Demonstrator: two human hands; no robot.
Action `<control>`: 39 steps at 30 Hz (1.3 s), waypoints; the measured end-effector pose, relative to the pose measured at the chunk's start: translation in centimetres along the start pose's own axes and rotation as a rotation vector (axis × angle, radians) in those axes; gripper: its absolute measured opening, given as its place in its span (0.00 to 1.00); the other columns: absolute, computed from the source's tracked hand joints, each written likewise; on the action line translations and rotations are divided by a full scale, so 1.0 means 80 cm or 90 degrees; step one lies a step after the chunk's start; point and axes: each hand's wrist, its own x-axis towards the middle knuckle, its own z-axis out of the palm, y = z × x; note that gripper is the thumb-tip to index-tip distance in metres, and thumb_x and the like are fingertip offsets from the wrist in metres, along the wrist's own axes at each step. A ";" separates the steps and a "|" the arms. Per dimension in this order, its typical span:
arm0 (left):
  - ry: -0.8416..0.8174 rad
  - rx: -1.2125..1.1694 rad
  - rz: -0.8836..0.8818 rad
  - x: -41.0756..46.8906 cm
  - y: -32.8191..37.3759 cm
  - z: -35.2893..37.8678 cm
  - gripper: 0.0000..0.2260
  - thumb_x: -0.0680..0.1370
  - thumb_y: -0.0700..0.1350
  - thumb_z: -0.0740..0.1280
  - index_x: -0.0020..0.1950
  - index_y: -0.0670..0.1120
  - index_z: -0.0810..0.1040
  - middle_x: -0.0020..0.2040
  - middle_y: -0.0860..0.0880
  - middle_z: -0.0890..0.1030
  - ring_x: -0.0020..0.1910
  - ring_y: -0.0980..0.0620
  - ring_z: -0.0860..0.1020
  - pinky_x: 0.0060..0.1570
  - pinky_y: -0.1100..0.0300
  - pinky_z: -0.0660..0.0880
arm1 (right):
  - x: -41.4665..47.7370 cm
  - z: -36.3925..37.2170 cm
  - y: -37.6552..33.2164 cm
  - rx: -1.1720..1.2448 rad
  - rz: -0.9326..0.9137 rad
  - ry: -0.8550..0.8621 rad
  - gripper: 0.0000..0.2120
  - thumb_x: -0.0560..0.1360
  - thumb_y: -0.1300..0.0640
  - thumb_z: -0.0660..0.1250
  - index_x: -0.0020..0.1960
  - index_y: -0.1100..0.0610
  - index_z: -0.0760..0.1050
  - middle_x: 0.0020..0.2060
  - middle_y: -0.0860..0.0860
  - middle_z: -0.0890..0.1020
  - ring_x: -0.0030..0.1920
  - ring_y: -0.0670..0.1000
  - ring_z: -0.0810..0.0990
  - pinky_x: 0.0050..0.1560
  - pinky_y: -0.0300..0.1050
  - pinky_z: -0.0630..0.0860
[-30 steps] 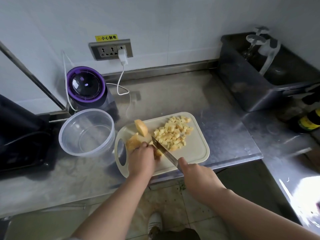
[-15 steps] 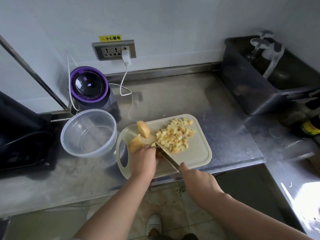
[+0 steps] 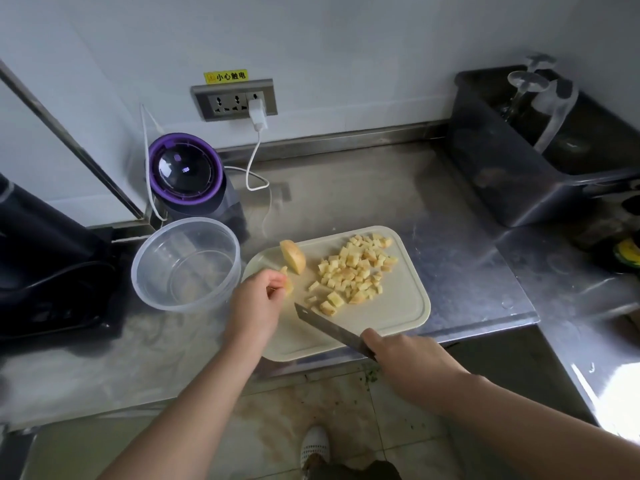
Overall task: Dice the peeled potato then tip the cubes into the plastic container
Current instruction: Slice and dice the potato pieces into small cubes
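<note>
Head: left hand around potato piece

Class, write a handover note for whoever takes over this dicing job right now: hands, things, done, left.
Left hand pinches a potato piece at the left end of the board. Right hand grips the knife.
Cubes are piled on the board; a wedge lies beside them. Container stands left of the board, empty.
Done: most dicing.
Left: dice the piece and wedge, tip cubes into the container.
</note>
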 end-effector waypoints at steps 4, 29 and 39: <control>-0.022 0.170 0.106 0.008 0.002 -0.002 0.10 0.78 0.42 0.65 0.57 0.50 0.81 0.54 0.52 0.81 0.51 0.51 0.78 0.52 0.57 0.74 | 0.011 -0.001 0.002 -0.005 0.003 0.003 0.18 0.81 0.61 0.58 0.68 0.47 0.60 0.46 0.50 0.79 0.41 0.47 0.79 0.42 0.42 0.79; -0.094 0.414 0.203 -0.019 0.028 0.081 0.10 0.78 0.54 0.64 0.54 0.53 0.81 0.49 0.54 0.83 0.47 0.53 0.80 0.53 0.58 0.72 | -0.010 -0.013 0.036 0.048 0.104 0.074 0.11 0.81 0.61 0.55 0.58 0.49 0.58 0.40 0.51 0.78 0.35 0.51 0.80 0.38 0.47 0.80; -0.026 0.336 0.134 -0.033 0.011 0.080 0.11 0.75 0.56 0.65 0.50 0.54 0.82 0.44 0.55 0.83 0.44 0.54 0.80 0.45 0.61 0.74 | -0.018 0.009 0.021 0.002 0.091 0.004 0.17 0.77 0.66 0.56 0.60 0.50 0.59 0.41 0.52 0.79 0.40 0.54 0.80 0.39 0.51 0.78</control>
